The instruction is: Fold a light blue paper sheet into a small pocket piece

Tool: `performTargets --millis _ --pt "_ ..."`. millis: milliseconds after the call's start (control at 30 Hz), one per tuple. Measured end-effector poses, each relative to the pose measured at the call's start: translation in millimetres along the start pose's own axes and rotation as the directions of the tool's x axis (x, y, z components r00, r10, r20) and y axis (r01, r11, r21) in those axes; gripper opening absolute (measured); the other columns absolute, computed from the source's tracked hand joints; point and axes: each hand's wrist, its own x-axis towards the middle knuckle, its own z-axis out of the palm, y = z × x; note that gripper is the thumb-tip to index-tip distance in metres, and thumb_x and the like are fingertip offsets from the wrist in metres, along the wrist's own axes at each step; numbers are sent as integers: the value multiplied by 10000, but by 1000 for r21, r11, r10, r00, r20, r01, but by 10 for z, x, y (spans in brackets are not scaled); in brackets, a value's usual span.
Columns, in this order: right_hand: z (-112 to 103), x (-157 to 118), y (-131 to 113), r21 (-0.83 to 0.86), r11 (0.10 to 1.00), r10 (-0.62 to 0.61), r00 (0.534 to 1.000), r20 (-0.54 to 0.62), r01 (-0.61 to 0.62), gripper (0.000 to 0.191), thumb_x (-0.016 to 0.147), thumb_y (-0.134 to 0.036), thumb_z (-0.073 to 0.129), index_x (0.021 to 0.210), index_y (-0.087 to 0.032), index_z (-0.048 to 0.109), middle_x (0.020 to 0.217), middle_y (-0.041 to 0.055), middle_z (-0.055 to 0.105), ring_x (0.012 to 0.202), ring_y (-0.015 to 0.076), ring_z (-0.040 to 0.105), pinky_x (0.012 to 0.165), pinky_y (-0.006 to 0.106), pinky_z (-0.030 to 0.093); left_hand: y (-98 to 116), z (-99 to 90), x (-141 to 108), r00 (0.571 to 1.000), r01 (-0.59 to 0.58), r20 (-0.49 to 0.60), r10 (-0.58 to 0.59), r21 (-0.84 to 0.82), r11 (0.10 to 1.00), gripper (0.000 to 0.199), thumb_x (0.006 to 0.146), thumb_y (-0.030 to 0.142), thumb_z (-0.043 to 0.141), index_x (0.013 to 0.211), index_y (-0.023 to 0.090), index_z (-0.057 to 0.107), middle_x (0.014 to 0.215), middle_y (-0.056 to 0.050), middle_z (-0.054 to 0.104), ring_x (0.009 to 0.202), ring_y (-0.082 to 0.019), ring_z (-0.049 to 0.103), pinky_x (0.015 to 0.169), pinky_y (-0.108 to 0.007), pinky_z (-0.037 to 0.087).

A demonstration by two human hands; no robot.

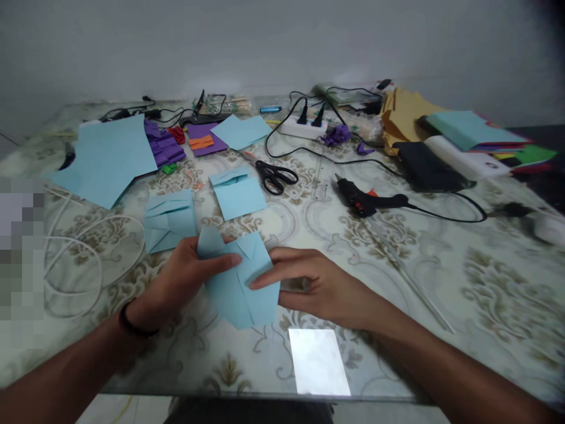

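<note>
Between my hands is a light blue folded paper [225,294], tilted a little above the near part of the table. My left hand [194,265] grips its left side, thumb lying across the front near a crease. With fingers on the front of the right half, my right hand [309,277] holds the other side; its thumb is partly hidden. Just beyond stand two other light blue folded paper pieces, one folded piece [170,221] by my left hand and another folded piece [238,194] farther back, both with pleated openings at the top.
Black-handled scissors [276,176] lie beyond the folded pieces. A black glue gun [366,197] with its cord rests to the right. Large blue sheets [110,153], purple folded paper [163,144], a white power strip [304,126] and stacked coloured paper [477,129] line the back. White cable [99,259] coils at left.
</note>
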Motion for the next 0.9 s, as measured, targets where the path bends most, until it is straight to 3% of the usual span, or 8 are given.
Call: performTargets --millis 167,300,400,500,633,700,767,900 --pt "29 36 29 48 999 -4 1000 -1 4 145 893 -233 791 1034 -250 823 1047 58 736 968 178 702 826 297 560 -27 -10 -6 999 -10 34 11 -18 1000 320 744 311 897 1013 171 797 935 -35 809 807 -202 741 698 -257 595" --pt "15 43 -6 -7 999 45 998 -42 -45 117 889 -339 799 864 -226 816 834 24 693 758 142 648 663 266 498 -5 -8 -12 1000 -2 14 2 12 1000 278 725 322 899 897 156 756 799 10 753 679 -140 671 640 -231 540" --pt "31 42 -53 -57 988 135 983 -126 -143 243 903 -408 767 769 -205 764 735 3 640 626 116 569 552 250 426 45 17 -31 999 1 -47 5 111 994 327 659 354 923 821 161 715 708 29 678 603 -110 595 565 -209 476" --pt "68 37 -73 -10 968 244 951 -192 -250 286 867 -441 791 747 -192 717 712 -1 644 598 113 566 511 230 417 73 40 -46 991 -37 -116 72 278 960 349 633 379 920 835 168 729 772 15 647 634 -116 574 551 -208 445" --pt "103 22 -40 -6 957 280 925 -258 -291 246 845 -396 815 769 -194 698 705 -11 658 599 113 583 515 219 428 65 39 -38 980 -48 -152 127 440 897 404 627 416 918 930 196 766 870 3 648 669 -122 564 551 -209 409" --pt "108 19 -20 -20 955 280 918 -281 -297 216 841 -369 817 793 -198 693 717 -14 664 605 114 595 524 218 440 61 30 -23 990 -64 -81 115 472 879 337 663 409 898 884 189 770 846 1 665 699 -133 576 574 -211 408" --pt "110 21 -16 -28 954 280 917 -283 -300 188 845 -349 808 813 -203 695 725 -14 671 603 116 600 529 220 451 60 22 -9 997 -63 66 38 427 902 268 725 390 857 862 178 766 818 -10 698 734 -152 610 619 -222 441" --pt "116 27 -63 -58 950 285 925 -250 -308 113 852 -310 780 837 -211 727 724 -7 691 593 118 599 522 226 452 60 11 -3 941 66 300 -159 296 953 259 751 363 832 881 156 748 760 -22 721 685 -165 636 622 -252 471"
